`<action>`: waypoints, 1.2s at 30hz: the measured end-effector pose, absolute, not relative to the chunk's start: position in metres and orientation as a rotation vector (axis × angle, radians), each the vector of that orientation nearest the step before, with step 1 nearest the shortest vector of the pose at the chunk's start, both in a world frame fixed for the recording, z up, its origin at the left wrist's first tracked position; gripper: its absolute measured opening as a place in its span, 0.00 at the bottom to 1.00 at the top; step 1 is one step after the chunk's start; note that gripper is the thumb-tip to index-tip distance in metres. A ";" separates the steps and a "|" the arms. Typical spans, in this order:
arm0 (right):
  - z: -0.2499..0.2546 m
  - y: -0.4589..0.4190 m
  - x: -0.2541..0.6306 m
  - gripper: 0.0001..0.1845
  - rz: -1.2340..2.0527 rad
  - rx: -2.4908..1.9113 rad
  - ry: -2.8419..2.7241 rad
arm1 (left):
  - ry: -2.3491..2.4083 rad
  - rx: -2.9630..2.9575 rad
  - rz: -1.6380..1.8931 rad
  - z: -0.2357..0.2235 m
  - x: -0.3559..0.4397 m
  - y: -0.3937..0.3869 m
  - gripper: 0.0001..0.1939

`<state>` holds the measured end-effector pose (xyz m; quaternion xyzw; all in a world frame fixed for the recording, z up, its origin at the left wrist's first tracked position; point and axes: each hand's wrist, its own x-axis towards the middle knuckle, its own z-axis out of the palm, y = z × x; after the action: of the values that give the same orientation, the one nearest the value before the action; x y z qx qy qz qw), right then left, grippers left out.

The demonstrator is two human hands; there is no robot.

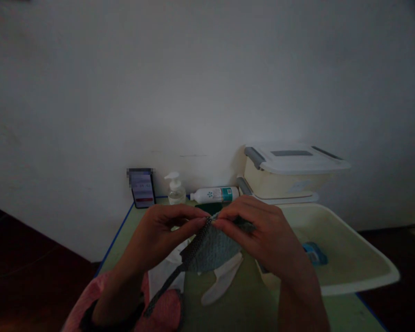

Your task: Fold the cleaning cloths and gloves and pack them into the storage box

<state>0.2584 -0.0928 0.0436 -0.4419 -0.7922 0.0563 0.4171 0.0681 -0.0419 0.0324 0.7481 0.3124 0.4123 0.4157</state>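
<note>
My left hand (pixel 166 237) and my right hand (pixel 254 228) meet at the middle of the view, thumbs and forefingers pinched. Between them they hold up the top edge of a grey-green cloth (pixel 212 251). A dark patterned band (pixel 195 244) runs down the cloth's left side from my left fingertips. It continues into a narrow strap (pixel 164 288) hanging toward my left sleeve. What exactly lies between the fingertips is too small to make out. Below the cloth, a white sock (pixel 223 281) rests flat on the green tabletop (pixel 245 306).
Against the wall stand a phone (pixel 143 189) and a pump bottle (pixel 175 189); a white bottle (pixel 214 194) lies beside them. Lidded storage boxes (pixel 290 177) are at the back right. A cream basin (pixel 352 244) holds a blue item (pixel 314 253). White fabric (pixel 166 276) lies near my left forearm.
</note>
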 end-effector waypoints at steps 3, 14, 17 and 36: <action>0.043 -0.093 0.258 0.07 0.144 -1.107 -1.987 | 0.776 1.881 1.040 0.032 0.068 -0.041 0.05; 0.044 -0.094 0.258 0.06 0.191 -1.115 -1.987 | 0.694 1.944 1.004 0.032 0.065 -0.043 0.06; 0.045 -0.093 0.258 0.05 0.278 -1.101 -2.007 | 0.711 1.922 1.063 0.030 0.065 -0.043 0.05; 0.050 -0.103 0.276 0.13 0.311 -1.217 -2.001 | 0.534 1.508 1.399 0.020 0.048 -0.024 0.04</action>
<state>0.2757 -0.1031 0.0499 -0.4766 -0.7835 0.1219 0.3797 0.0484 -0.0238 0.0196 0.6199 0.2195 0.5752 0.4865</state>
